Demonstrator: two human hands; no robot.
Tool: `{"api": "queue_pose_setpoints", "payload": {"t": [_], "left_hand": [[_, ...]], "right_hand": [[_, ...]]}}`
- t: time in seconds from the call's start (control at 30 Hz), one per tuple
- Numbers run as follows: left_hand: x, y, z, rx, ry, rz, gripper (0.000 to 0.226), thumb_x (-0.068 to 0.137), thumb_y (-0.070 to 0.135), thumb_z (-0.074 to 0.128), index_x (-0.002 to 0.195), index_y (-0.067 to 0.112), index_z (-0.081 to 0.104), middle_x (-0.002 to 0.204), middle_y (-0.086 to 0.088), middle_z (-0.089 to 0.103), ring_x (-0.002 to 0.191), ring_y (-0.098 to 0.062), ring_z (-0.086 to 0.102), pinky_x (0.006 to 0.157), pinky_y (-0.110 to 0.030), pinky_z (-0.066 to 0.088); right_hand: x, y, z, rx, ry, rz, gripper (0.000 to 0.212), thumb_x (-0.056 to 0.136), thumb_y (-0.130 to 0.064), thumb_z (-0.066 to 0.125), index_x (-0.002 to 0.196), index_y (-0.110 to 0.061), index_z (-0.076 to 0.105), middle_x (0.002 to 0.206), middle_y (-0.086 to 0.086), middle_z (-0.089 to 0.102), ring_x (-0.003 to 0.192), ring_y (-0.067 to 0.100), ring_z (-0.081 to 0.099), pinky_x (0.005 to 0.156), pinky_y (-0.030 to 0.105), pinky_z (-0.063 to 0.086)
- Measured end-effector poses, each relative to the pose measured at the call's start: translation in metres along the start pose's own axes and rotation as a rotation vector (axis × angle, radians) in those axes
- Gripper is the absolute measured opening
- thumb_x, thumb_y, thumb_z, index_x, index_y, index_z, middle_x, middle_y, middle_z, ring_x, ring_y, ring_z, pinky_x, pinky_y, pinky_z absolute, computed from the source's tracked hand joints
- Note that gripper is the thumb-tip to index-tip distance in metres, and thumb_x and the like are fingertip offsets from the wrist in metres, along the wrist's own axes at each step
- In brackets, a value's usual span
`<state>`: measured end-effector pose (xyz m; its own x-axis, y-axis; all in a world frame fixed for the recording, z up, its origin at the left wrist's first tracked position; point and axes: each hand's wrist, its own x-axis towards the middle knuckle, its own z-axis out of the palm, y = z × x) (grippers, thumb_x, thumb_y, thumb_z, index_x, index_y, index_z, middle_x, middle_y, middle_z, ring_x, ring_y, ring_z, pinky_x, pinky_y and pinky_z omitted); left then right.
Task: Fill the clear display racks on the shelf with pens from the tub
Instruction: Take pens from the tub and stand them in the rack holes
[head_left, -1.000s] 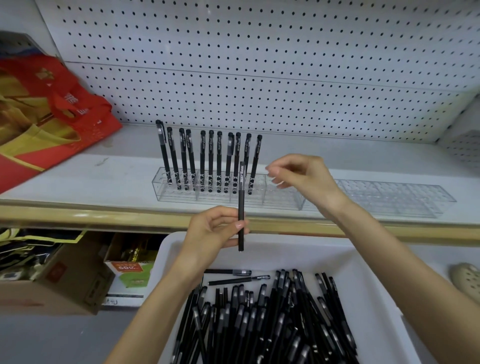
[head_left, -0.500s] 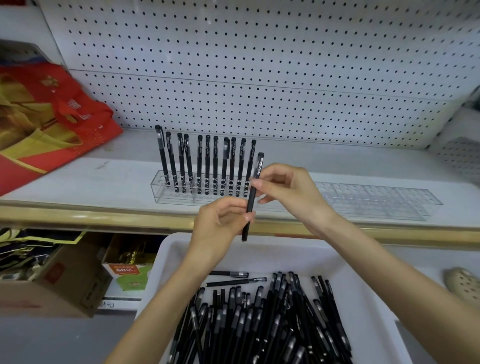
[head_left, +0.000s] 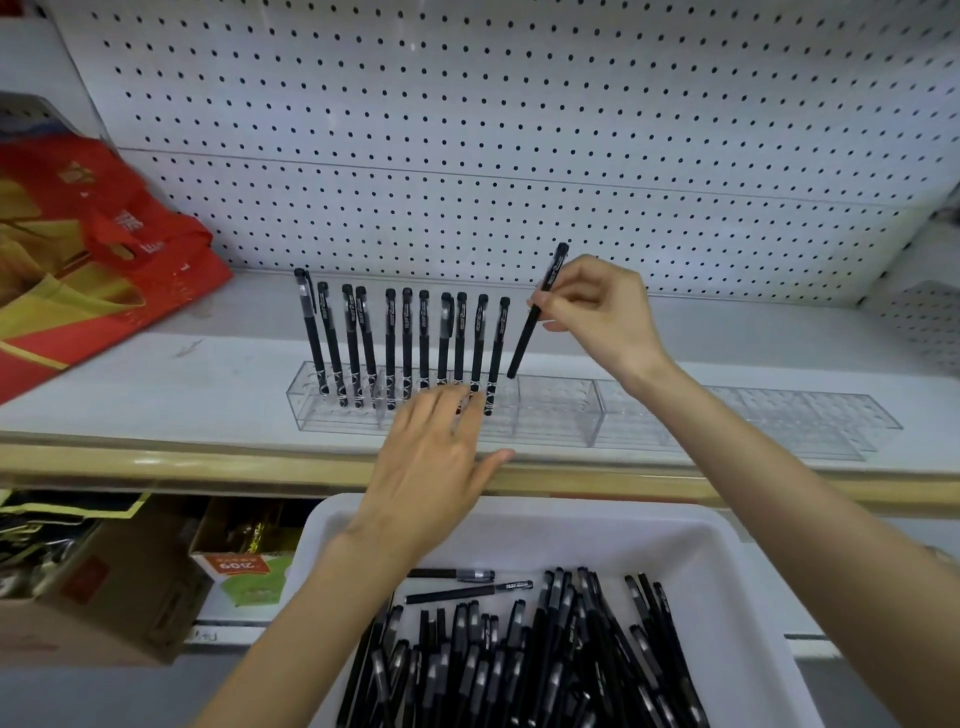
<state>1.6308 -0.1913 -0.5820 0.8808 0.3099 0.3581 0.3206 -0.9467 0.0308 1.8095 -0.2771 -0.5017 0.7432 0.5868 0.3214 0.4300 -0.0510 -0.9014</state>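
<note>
Two clear display racks stand end to end near the front edge of the shelf (head_left: 156, 384). The left rack (head_left: 545, 410) carries a row of black capped pens (head_left: 407, 338), upright to slightly tilted, in its left half. The right rack (head_left: 753, 415) extends toward the shelf's right end. The held pen (head_left: 524, 338), black, is pinched by the right hand (head_left: 597, 312). It tilts top-right, with its lower tip just above the left rack, beside the row's rightmost pen. The white tub (head_left: 717, 540) sits below the shelf's front edge and contains a heap of loose pens (head_left: 519, 665).
</note>
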Motion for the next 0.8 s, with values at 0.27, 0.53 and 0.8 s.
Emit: {"api": "queue_pose_setpoints", "payload": {"t": [0.27,0.53,0.8], "left_hand": [[0.002,-0.005,0.007,0.000,-0.037,0.017,0.070,0.093,0.058,0.024,0.129,0.006,0.054,0.124,-0.010,0.058,0.115,-0.026,0.054,0.098,-0.042,0.045],[0.001,-0.006,0.008,-0.003,-0.026,0.031,0.069,0.092,0.059,0.027,0.130,0.007,0.053,0.123,-0.007,0.058,0.115,-0.023,0.054,0.099,-0.040,0.044],[0.001,-0.007,0.010,-0.011,-0.056,0.024,0.069,0.092,0.060,0.026,0.132,0.009,0.050,0.126,-0.006,0.055,0.118,-0.022,0.050,0.102,-0.040,0.041]], "right_hand": [[0.001,0.028,0.011,-0.070,-0.097,0.025,0.019,0.077,-0.008,0.077,0.070,-0.018,0.062,0.070,0.002,0.070,0.068,0.015,0.066,0.077,0.032,0.056],[-0.001,0.038,0.014,-0.110,-0.153,0.079,0.019,0.075,-0.015,0.080,0.068,-0.021,0.063,0.072,0.004,0.072,0.078,0.025,0.071,0.082,0.042,0.056],[0.001,0.035,0.013,-0.112,-0.215,0.096,0.017,0.077,-0.016,0.078,0.072,-0.023,0.063,0.068,0.002,0.072,0.069,0.015,0.071,0.084,0.044,0.056]]}}
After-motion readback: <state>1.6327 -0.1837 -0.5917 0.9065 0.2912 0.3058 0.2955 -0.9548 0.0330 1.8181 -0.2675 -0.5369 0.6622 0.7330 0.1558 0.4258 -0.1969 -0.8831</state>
